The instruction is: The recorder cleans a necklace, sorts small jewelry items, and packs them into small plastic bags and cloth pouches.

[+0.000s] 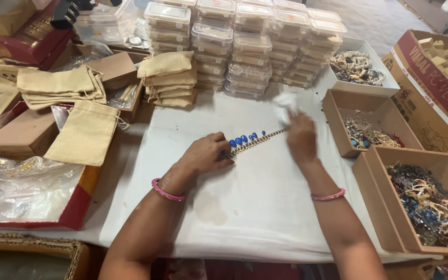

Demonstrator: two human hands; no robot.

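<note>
Head view: two hands at a necklace on a white cloth.

Left hand pressed down on one end of the blue-stoned necklace, fingers together over it; right hand at the far end, closed on a crumpled white cloth. Pink bangles on both wrists. Beyond the right hand, stacked clear boxes; to its outer side, cardboard trays of jewellery. Beyond the left hand, jute pouches.
</note>
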